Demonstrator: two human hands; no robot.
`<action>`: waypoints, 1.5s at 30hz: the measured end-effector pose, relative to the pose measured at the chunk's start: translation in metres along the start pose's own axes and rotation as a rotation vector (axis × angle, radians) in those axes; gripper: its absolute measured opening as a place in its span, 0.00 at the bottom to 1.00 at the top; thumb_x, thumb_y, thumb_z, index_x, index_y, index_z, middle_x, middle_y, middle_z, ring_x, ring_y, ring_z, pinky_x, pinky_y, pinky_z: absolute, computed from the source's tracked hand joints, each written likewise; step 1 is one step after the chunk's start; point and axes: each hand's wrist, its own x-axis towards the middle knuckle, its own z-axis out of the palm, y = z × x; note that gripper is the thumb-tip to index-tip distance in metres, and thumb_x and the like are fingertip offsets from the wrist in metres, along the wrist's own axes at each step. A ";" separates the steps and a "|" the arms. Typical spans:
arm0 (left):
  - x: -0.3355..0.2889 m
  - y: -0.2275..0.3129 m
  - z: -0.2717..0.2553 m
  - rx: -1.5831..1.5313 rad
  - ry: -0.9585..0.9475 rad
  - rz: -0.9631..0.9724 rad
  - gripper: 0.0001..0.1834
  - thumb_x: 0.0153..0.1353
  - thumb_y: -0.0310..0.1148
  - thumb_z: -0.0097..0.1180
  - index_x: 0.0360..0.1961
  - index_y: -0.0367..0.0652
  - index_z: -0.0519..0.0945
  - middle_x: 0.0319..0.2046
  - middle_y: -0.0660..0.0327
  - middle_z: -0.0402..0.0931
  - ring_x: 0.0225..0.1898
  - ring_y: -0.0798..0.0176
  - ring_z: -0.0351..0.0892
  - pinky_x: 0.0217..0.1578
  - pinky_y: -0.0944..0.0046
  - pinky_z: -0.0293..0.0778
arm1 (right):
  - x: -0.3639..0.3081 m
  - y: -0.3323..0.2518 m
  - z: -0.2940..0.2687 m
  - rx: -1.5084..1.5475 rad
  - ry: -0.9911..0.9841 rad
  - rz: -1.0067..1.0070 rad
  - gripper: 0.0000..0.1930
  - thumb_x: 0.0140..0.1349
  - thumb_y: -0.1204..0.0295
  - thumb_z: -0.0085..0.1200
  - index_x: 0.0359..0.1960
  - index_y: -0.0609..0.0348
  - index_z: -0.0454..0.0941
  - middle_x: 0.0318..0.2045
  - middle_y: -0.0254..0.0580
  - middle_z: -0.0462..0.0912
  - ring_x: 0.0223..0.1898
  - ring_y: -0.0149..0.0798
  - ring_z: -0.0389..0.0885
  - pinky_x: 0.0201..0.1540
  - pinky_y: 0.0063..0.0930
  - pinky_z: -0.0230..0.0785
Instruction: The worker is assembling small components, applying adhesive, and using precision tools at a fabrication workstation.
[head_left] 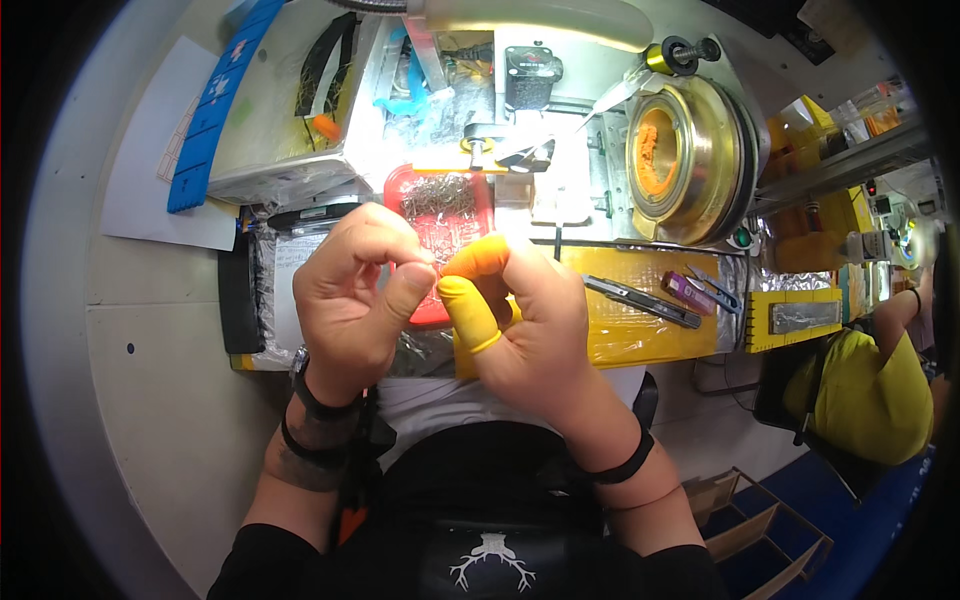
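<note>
Both my hands meet over a shallow red tray. Heaped at the tray's far end are many small, thin, shiny metal pieces; more lie scattered nearer me, partly hidden by my fingers. My left hand is bare, with thumb and index finger pinched together. On my right hand, orange and yellow finger cots cover the index finger and thumb, which are also pinched, close against the left fingertips. Whatever sits between the fingertips is too small to make out.
Right of the tray, a utility knife, a purple lighter-like object and small blue-handled snips lie on a yellow-covered surface. Behind them stands a round brass-coloured machine part. A lamp hangs above. Another person sits at right.
</note>
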 end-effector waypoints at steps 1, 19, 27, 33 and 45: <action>0.000 0.001 0.002 -0.038 -0.008 0.006 0.05 0.63 0.19 0.64 0.39 0.35 0.81 0.36 0.57 0.79 0.39 0.65 0.76 0.43 0.65 0.72 | -0.002 -0.003 -0.001 0.022 0.027 0.001 0.07 0.64 0.76 0.64 0.39 0.61 0.78 0.24 0.43 0.77 0.22 0.40 0.76 0.27 0.33 0.67; 0.076 0.044 0.008 0.729 -0.384 0.554 0.09 0.64 0.34 0.66 0.33 0.41 0.79 0.32 0.60 0.75 0.37 0.54 0.71 0.41 0.57 0.69 | 0.013 0.005 -0.013 0.404 0.236 -0.037 0.03 0.70 0.75 0.57 0.37 0.60 0.76 0.25 0.28 0.77 0.25 0.18 0.69 0.27 0.18 0.61; 0.085 0.035 0.024 0.752 -0.236 0.465 0.07 0.67 0.32 0.64 0.34 0.40 0.81 0.31 0.57 0.81 0.33 0.51 0.77 0.37 0.55 0.72 | 0.033 -0.005 -0.014 0.389 0.446 0.044 0.06 0.65 0.78 0.60 0.36 0.63 0.74 0.25 0.29 0.77 0.27 0.18 0.69 0.29 0.18 0.62; 0.085 0.030 0.033 0.755 -0.187 0.351 0.05 0.66 0.28 0.62 0.35 0.38 0.81 0.29 0.54 0.80 0.33 0.48 0.78 0.36 0.53 0.72 | 0.034 0.007 -0.013 0.447 0.537 0.005 0.03 0.67 0.79 0.55 0.37 0.64 0.73 0.29 0.34 0.76 0.30 0.21 0.70 0.31 0.21 0.65; 0.101 -0.013 0.042 0.826 -0.179 0.655 0.07 0.61 0.21 0.60 0.41 0.35 0.84 0.40 0.52 0.79 0.40 0.52 0.80 0.39 0.56 0.78 | 0.048 0.031 -0.008 0.338 0.631 0.031 0.07 0.75 0.73 0.54 0.40 0.65 0.75 0.28 0.36 0.77 0.29 0.28 0.73 0.35 0.29 0.69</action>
